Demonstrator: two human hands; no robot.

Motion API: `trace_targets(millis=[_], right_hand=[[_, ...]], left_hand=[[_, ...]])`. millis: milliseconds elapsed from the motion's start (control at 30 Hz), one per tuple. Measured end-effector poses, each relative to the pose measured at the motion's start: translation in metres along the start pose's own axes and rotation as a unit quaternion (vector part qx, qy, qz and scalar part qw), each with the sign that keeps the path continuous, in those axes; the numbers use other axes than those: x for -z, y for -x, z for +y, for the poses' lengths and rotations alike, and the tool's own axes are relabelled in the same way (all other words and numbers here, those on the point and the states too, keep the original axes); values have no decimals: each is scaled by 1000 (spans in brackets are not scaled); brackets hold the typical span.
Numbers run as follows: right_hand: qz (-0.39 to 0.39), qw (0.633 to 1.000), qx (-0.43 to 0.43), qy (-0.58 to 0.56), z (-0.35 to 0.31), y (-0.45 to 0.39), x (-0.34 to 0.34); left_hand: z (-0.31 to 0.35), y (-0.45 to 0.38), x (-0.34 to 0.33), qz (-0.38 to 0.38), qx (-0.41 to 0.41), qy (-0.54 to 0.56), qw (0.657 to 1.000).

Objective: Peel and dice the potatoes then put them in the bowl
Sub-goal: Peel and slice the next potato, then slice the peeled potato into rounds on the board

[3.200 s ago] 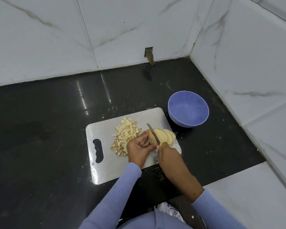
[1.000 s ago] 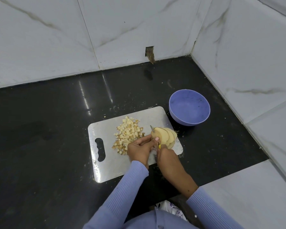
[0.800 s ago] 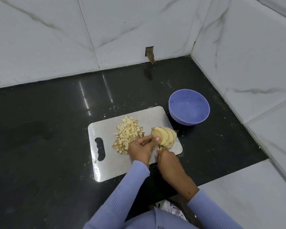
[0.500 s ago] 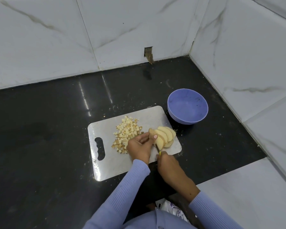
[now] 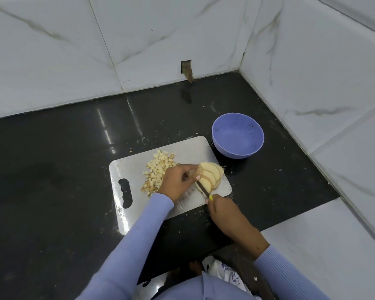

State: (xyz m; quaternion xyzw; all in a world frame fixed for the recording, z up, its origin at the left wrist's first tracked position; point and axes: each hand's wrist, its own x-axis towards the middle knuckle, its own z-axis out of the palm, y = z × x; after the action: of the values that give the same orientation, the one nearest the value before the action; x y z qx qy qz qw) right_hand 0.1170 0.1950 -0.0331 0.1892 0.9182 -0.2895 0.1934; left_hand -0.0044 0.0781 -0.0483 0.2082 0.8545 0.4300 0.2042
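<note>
Fingers of left hand (image 5: 178, 180) curl around pale sliced potato (image 5: 210, 175) on grey metal cutting board (image 5: 134, 169) | right hand (image 5: 223, 211) grips yellow-handled knife (image 5: 204, 189) | diced pile (image 5: 158, 172) beside | empty purple plastic bowl (image 5: 238, 135) near.

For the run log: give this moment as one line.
step: slicing | left hand: holds potato | right hand: grips knife | dice: on board | bowl: empty

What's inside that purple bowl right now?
Nothing that shows: the purple bowl looks empty apart from a few dark specks. The diced potato sits on the cutting board.
</note>
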Motion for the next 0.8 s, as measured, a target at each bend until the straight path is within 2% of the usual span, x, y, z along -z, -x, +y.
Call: trace_targets(millis=[100,400,500,700,800], right_hand=[[5,1000,5,7,0,-1,7],[56,993,20,102,-1,-3,25],[60,993,19,104,2,0,28],[97,993,32,66,7,5,26],[110,992,47,41,3,5,23]], left_hand=[[-4,-10,12,-60,3,-20,998],[0,-37,20,-89,-27,-54,994],[0,-37,21,-45,-42,-64,996],[-5,-9,36,98,-41,7,994],[-8,17,47,133,-52,30,989]])
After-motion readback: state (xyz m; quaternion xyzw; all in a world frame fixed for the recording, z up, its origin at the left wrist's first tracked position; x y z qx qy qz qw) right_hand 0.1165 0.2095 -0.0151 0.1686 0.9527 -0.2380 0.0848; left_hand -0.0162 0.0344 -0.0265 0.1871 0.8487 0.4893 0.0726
